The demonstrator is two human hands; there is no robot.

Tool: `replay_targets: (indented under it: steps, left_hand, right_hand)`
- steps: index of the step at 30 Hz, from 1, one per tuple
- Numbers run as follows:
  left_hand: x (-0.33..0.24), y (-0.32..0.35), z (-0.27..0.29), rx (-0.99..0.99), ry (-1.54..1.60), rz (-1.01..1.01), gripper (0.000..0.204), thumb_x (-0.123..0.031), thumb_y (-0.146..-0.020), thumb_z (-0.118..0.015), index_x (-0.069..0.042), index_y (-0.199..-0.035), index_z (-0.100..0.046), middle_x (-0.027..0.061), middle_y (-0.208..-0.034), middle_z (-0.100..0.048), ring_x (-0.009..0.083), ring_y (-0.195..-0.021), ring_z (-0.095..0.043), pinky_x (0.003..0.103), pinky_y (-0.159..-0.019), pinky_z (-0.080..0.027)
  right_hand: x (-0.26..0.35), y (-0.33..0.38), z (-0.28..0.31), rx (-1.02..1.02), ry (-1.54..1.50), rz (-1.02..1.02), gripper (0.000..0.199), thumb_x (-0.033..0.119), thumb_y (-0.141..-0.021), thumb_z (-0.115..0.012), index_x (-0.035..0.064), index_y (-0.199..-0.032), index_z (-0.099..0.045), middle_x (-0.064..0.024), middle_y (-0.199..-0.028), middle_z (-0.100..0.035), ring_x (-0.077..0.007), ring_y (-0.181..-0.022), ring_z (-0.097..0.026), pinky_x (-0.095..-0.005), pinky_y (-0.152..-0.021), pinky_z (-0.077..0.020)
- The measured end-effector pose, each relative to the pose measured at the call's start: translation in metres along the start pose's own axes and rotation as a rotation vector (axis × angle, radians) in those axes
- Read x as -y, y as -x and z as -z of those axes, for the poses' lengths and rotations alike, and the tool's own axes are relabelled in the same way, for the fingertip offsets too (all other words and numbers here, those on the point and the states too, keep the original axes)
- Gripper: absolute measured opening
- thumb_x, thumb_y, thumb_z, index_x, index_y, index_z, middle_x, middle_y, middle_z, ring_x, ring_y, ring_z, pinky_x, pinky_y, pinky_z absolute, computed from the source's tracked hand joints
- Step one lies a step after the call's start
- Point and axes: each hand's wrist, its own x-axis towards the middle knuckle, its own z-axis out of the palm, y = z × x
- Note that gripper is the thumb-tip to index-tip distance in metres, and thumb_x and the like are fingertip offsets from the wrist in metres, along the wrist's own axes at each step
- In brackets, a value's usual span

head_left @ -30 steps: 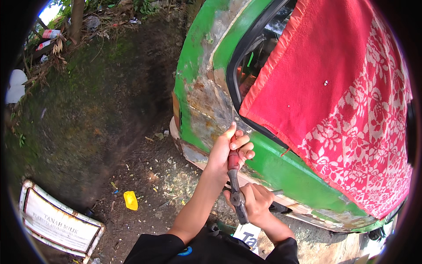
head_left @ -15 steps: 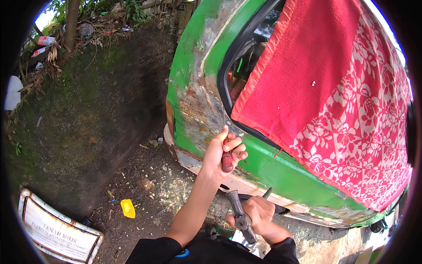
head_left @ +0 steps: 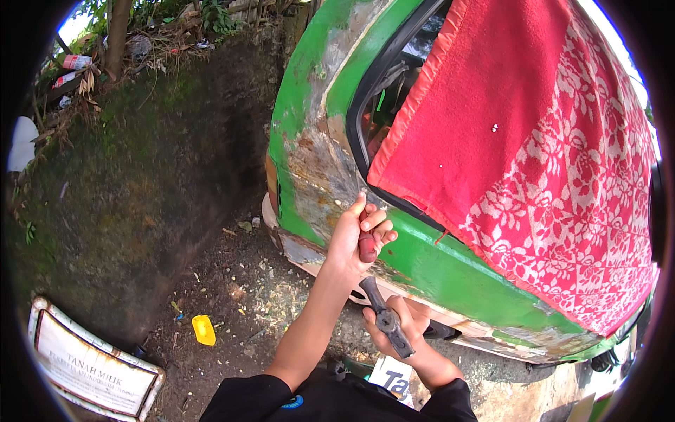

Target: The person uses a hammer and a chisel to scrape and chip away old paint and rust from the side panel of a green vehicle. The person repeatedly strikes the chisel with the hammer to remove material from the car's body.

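Note:
My left hand (head_left: 349, 235) is closed round the red handle of a screwdriver (head_left: 368, 250). Its thin shaft points away from me, at the scraped, rusty patch (head_left: 316, 169) on the corner of a green vehicle body (head_left: 429, 253), below the window. The tip is too small to tell if it touches the metal. Below and to the right, my right hand (head_left: 411, 325) grips a hammer (head_left: 387, 321). The hammer's dark metal head lies just under the butt of the screwdriver, apart from it; the fingers hide most of its handle.
A red flowered cloth (head_left: 506, 133) hangs over the vehicle's window. A white framed sign (head_left: 95, 366) lies at the lower left, with a yellow scrap (head_left: 204, 330) on the dirt beside it. A mossy wall (head_left: 133, 190) slopes along the left, below a tree trunk (head_left: 116, 39).
My right hand has raised the hammer up and slightly left, closer to the screwdriver's butt. My left hand has shifted only a little. A white printed card shows more fully below.

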Motion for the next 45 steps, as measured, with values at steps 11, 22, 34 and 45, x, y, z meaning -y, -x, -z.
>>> replay_targets:
  steps: [11,22,34,45]
  left_hand:
    - [0.016,0.003,0.0,-0.003,0.055,-0.006,0.036,-0.037,-0.102,-0.036,-0.014,-0.076,-0.046,-0.0057,-0.049,-0.03,0.0118,-0.048,-0.031,0.032,-0.058,-0.04]
    - [0.006,0.006,0.006,0.013,0.063,0.039,0.037,-0.037,-0.102,-0.036,-0.015,-0.074,-0.044,-0.0058,-0.049,-0.029,0.0116,-0.047,-0.029,0.033,-0.056,-0.039]
    - [0.009,0.0,-0.001,-0.015,0.018,-0.018,0.037,-0.036,-0.102,-0.035,-0.014,-0.073,-0.043,-0.005,-0.049,-0.028,0.0117,-0.047,-0.028,0.034,-0.057,-0.04]
    - [0.001,0.007,0.002,0.061,0.041,0.043,0.037,-0.037,-0.102,-0.034,-0.015,-0.074,-0.045,-0.0064,-0.048,-0.028,0.0113,-0.047,-0.029,0.032,-0.057,-0.039]
  right_hand:
    - [0.002,0.012,0.011,-0.065,-0.087,-0.23,0.03,0.017,-0.082,-0.068,0.0028,-0.064,-0.048,-0.0068,-0.049,-0.04,-0.0218,-0.038,-0.04,-0.0337,-0.042,-0.032]
    - [0.004,0.006,0.007,-0.006,-0.035,0.054,0.034,0.016,-0.07,-0.078,0.0072,-0.063,-0.046,-0.0024,-0.046,-0.04,-0.0187,-0.036,-0.043,-0.0302,-0.036,-0.0335]
    - [-0.014,0.009,-0.013,-0.043,0.054,-0.022,0.035,0.014,-0.073,-0.075,0.0083,-0.064,-0.043,-0.0017,-0.046,-0.041,-0.0187,-0.036,-0.042,-0.0303,-0.037,-0.032]
    - [0.002,0.009,-0.007,-0.042,0.047,-0.139,0.029,0.012,-0.07,-0.078,0.0066,-0.062,-0.05,-0.0035,-0.047,-0.046,-0.0191,-0.038,-0.048,-0.0317,-0.039,-0.0368]
